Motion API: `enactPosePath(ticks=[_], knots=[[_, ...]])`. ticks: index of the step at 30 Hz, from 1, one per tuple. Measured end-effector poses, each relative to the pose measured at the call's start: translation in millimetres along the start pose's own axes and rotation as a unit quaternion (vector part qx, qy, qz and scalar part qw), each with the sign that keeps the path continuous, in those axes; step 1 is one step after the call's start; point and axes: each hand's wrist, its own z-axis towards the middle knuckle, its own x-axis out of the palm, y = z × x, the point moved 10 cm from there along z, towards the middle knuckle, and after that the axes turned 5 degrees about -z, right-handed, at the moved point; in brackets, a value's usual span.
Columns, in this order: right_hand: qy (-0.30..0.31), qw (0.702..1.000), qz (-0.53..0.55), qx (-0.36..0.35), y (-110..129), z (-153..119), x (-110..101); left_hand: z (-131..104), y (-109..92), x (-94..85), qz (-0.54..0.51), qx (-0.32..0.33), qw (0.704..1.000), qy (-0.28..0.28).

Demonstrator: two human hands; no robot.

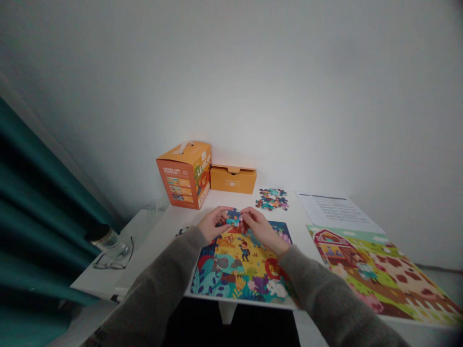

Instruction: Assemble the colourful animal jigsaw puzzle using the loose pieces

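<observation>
A dark blue and teal jigsaw puzzle piece (233,217) is held up between my two hands, above the far edge of a partly hidden jigsaw puzzle (231,270). Fingers of my left hand (214,223) pinch its left side. My right hand (261,226) grips its right side with thumb and fingertips. Animals, plants and a small figure on yellow ground show on the puzzle below. Whether the held part is one piece or a few joined ones, I cannot tell. Some loose puzzle pieces (272,198) lie beyond my right hand.
An orange puzzle box (184,176) stands at the back left, beside a lower orange box (233,179). To the right are a printed sheet (336,212) and a farm picture (383,274). A lidded jar (114,246) and eyeglasses (119,265) rest at the left.
</observation>
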Motion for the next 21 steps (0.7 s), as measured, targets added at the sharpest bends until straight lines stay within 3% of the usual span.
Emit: enactPosePath(ticks=[7, 13, 18, 21], knots=[[-0.001, 0.996, -0.082, -0.045, 5, 4, -1, 1, 3, 3.4, -0.011, -0.004, 1.0, 0.017], [0.003, 0.994, -0.096, -0.053, 7, 2, -1, 3, 1, -9.8, -0.05, 0.002, 0.998, -0.036], [0.021, 0.999, -0.025, -0.021, 4, -1, 4, 5, 0, -16.3, -0.051, -0.016, 0.996, -0.069], [0.002, 0.999, -0.046, -0.016, 0, -2, 0, 6, 1, -18.5, -0.056, -0.022, 0.995, -0.081]])
